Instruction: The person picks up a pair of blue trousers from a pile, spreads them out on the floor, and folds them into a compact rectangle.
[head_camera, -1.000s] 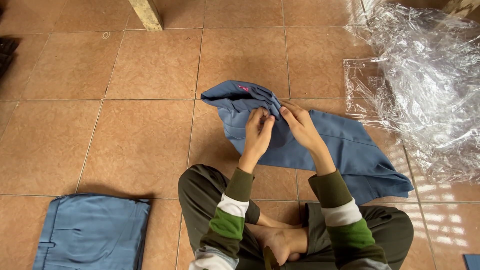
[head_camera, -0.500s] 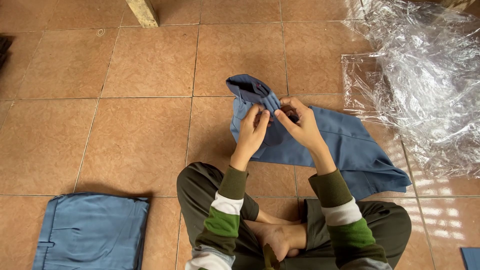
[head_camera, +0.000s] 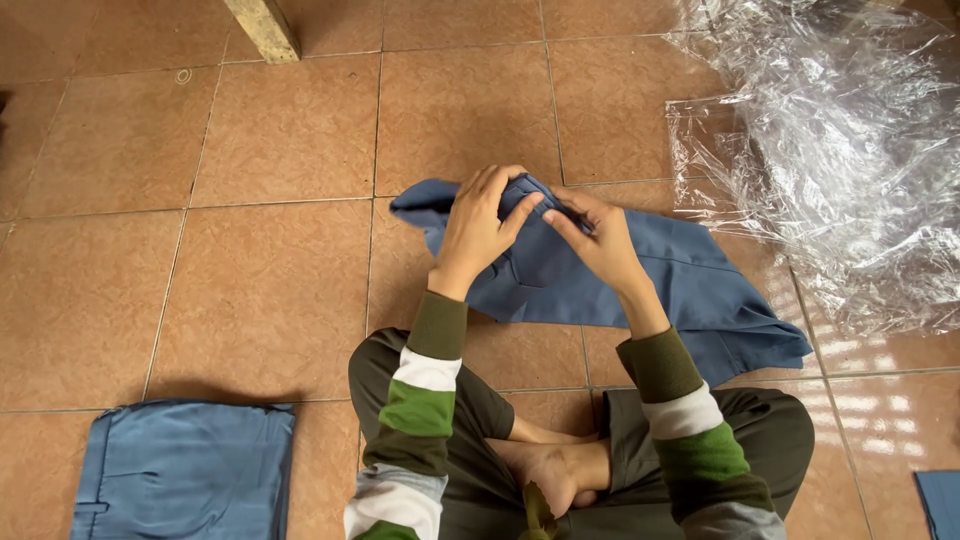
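Note:
A blue garment (head_camera: 690, 285) lies on the tiled floor in front of my crossed legs. My left hand (head_camera: 478, 225) grips its bunched upper-left end, fingers curled over the fold. My right hand (head_camera: 595, 238) pinches the same folded edge just to the right, fingertips almost touching the left hand. The rest of the cloth spreads flat toward the lower right.
A folded blue garment (head_camera: 185, 470) lies at my lower left. Crumpled clear plastic bags (head_camera: 830, 160) cover the floor at the right. A wooden post leg (head_camera: 262, 28) stands at the top. Another blue piece (head_camera: 940, 500) shows at the bottom right corner.
Both hands have drawn the garment's left end up and inward, bunching it tighter. The flat flap that pointed left is now smaller and folded under my left hand.

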